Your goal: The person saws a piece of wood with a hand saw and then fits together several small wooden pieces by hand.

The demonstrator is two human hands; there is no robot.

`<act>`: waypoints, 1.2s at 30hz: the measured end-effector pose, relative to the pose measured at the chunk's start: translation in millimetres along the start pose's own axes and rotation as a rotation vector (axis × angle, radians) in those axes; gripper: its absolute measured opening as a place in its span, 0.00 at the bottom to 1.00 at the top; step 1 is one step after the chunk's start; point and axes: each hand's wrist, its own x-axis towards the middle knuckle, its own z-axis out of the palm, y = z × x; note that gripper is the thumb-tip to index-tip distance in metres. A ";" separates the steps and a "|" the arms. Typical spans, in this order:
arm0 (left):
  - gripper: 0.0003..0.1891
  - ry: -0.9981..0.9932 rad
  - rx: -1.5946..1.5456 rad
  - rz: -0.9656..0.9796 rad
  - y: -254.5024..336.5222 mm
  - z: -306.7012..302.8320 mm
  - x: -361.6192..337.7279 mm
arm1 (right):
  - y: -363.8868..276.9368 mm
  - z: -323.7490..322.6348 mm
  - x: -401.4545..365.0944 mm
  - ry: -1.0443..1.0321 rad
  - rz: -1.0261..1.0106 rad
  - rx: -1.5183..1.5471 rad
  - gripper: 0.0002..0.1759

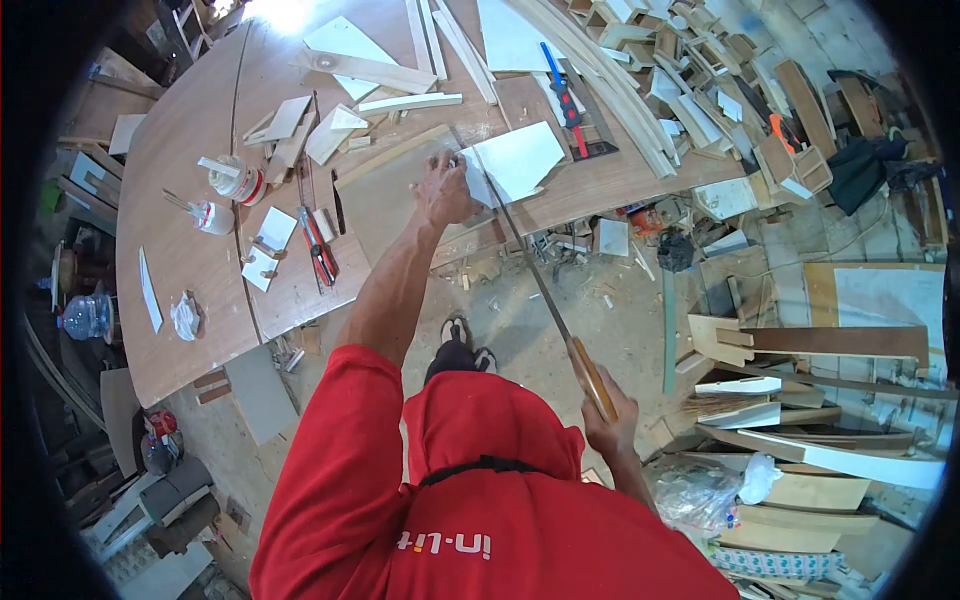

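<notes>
A handsaw (pixel 545 292) with a wooden handle is in my right hand (pixel 612 425), whose fingers are wrapped round the grip. Its long blade slants up and left to a white-faced board (pixel 518 162) at the table's edge, and the far end lies across that board. My left hand (pixel 447 192) presses down with spread fingers just left of the blade, at the board's left part. Beneath that hand lies a flat brownish panel (pixel 385 190). The contact between teeth and board is too small to make out.
The wooden table (pixel 190 290) carries a red-and-black tool (pixel 318 248), glue-stained tubs (pixel 212 217), a blue-and-red tool (pixel 566 100) and long wood strips (pixel 600 85). Offcuts (pixel 700 100) are heaped at the upper right. Curved boards (pixel 830 450) are stacked at the right.
</notes>
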 end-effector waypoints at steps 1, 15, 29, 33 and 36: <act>0.53 0.004 -0.011 -0.008 0.9 -0.6 0.1 | 1.2 -7.7 -7.6 -0.046 0.098 0.052 0.31; 0.55 0.024 0.015 0.024 -4.7 6.4 1.6 | 8.6 5.4 9.9 -0.103 0.252 0.045 0.29; 0.54 -0.004 0.002 -0.019 1.5 -2.9 0.3 | 8.4 -7.6 -9.4 -0.033 0.110 0.049 0.27; 0.53 0.005 0.006 -0.009 1.1 -1.4 -1.7 | 10.0 8.8 21.8 -0.115 0.332 0.094 0.28; 0.53 0.014 0.008 -0.007 1.7 -0.8 -0.5 | 1.9 -6.8 -6.5 -0.150 0.292 -0.020 0.28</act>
